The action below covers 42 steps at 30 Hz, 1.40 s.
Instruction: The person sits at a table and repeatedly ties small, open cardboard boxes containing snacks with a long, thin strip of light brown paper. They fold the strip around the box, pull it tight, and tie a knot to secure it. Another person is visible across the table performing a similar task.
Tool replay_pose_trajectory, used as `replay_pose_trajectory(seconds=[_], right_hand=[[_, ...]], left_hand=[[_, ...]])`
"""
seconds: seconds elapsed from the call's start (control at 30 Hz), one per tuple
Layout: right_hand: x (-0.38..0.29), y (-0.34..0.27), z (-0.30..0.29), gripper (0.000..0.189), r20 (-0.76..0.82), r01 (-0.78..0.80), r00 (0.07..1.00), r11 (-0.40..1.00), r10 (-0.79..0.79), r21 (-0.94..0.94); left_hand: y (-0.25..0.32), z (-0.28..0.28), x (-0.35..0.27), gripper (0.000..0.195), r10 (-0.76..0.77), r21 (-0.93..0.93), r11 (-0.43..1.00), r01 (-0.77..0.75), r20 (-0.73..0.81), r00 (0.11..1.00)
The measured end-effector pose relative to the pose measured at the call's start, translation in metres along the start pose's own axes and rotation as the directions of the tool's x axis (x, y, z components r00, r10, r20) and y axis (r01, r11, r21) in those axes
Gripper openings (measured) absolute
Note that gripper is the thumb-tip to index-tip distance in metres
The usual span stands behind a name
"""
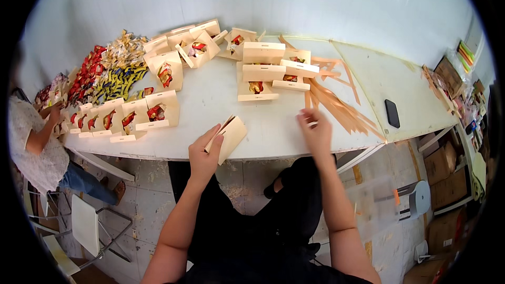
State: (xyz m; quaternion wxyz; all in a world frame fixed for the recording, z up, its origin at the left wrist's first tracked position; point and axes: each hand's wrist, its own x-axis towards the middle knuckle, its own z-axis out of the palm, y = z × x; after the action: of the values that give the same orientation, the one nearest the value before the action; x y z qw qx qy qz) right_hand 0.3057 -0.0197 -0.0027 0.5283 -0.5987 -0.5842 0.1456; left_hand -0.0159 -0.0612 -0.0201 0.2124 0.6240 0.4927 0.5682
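Note:
A small pale box (pixel 233 137), cream or light wood in colour, is gripped in my left hand (pixel 206 153) at the table's front edge, tilted, with a narrow gap along its top. My right hand (pixel 316 131) is raised to the right of it, fingers curled and blurred; a small pale bit shows at the fingertips, and what it is I cannot tell. Beyond my hands stand several similar boxes (pixel 263 73) with red and gold wrapped sweets showing in them. Flat peach-coloured strips (pixel 335 104) lie fanned out past my right hand.
More filled boxes (pixel 157 111) stand in a row at left, before heaps of wrapped sweets (pixel 120 81). A co-worker (pixel 39 138) is at the far left. A black phone (pixel 392 113) lies at right. Folding chairs (pixel 85 224) and cardboard boxes (pixel 449 189) are on the floor.

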Motion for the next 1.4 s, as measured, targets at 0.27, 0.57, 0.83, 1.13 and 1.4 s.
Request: replay_pose_trajectory(seconds=[0.27,0.57,0.83,1.13,1.4], right_hand=[[0.060,0.056,0.003,0.027,0.006,-0.075,0.996,0.899,0.086,-0.431],[0.076,0.042,-0.046,0.021,-0.280,0.175,0.960,0.795,-0.007,0.581],[0.043,-0.071,-0.050,0.026,-0.142,0.211,0.976,0.586,-0.162,0.782],[-0.056,-0.083,0.079,0.022,0.433,-0.391,0.895,0.659,0.109,0.642],[-0.063,-0.096,0.099,0.019,0.513,-0.491,0.838,0.669,0.187,0.558]], left_hand=[[-0.002,0.001,-0.001,0.035,0.075,0.081,0.994,-0.073,-0.018,0.997],[-0.006,0.006,-0.003,0.035,0.063,0.016,0.998,-0.063,-0.025,0.998],[-0.004,0.005,-0.004,0.036,0.076,0.011,0.997,-0.075,-0.081,0.994],[-0.006,0.005,-0.003,0.042,0.090,0.055,0.995,-0.086,-0.078,0.993],[-0.006,0.010,-0.001,0.038,0.077,0.010,0.997,-0.076,-0.123,0.989]])
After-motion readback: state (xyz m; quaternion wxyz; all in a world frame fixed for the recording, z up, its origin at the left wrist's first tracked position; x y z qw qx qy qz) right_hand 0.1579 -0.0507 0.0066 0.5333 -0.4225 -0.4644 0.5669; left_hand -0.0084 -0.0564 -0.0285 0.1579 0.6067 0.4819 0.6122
